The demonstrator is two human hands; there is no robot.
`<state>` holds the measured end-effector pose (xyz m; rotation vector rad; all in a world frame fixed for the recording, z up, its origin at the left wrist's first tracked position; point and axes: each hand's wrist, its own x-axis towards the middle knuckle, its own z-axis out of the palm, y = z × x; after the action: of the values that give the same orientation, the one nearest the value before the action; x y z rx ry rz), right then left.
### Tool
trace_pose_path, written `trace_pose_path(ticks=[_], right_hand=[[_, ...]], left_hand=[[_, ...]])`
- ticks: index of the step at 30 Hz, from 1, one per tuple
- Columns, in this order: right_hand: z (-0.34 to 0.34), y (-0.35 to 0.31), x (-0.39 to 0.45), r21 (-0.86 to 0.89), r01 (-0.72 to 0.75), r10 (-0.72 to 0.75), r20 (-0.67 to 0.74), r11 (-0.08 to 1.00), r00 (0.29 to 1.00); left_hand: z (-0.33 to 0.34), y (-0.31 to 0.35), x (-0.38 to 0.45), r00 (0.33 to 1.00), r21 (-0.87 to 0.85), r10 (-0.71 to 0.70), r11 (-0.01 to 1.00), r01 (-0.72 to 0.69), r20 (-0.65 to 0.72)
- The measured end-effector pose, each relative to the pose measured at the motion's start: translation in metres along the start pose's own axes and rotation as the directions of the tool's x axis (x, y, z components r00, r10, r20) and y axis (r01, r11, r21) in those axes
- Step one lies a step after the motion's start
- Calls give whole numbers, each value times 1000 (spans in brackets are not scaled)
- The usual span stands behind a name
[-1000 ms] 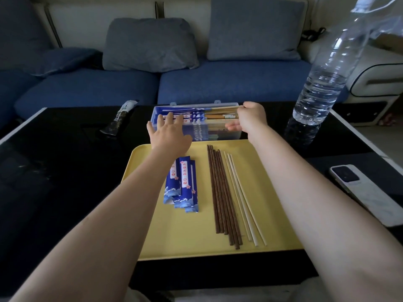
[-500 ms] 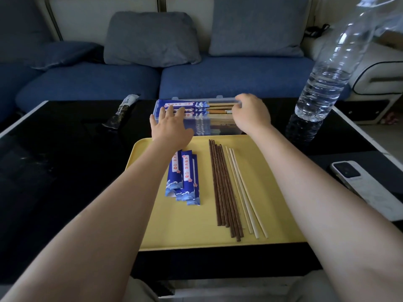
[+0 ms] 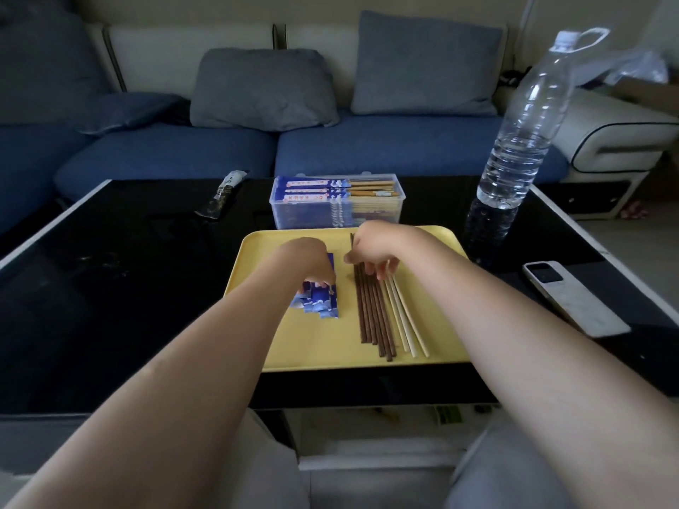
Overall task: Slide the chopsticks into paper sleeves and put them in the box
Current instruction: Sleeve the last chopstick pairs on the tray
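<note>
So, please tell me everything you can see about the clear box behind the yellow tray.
The clear box is a rectangular container of see-through plastic, open at the top, no lid visible. It stands upright on the black table, just beyond the far edge of the yellow tray. Inside lie chopsticks in blue paper sleeves, lengthwise, their light wooden ends showing to the right. Neither hand touches it.

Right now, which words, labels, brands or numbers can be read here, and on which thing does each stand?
None can be read.
Sleeved chopsticks in the box: white label strips, print too small.
Paper sleeves on the tray: pattern only.
Dark packet: pale marks, blurred.
</note>
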<state>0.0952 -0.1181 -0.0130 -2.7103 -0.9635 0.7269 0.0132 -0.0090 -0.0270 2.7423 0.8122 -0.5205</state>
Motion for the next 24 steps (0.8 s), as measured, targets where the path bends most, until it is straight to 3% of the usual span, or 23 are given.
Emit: trace_pose_path(ticks=[5, 16, 19, 21, 24], right_hand=[[12, 28, -25, 84, 0, 8, -97, 996, 995], [23, 53, -35, 184, 47, -22, -136, 982, 990], [22, 53, -33, 217, 57, -22, -161, 974, 987], [21, 52, -32, 339, 80, -11, -200, 937, 980], [18, 48, -33, 659, 116, 73, -253, 743, 965]], left_hand=[[20, 1, -16, 989, 98, 35, 995, -21, -141], [20, -1, -18, 971, -82, -38, 996, 19, -234], [16, -8, -14, 960, -280, -78, 960, 0, -267], [13, -7, -13, 958, -529, -107, 847, -52, -266], [10, 2, -22, 982, -748, -63, 657, -94, -179]])
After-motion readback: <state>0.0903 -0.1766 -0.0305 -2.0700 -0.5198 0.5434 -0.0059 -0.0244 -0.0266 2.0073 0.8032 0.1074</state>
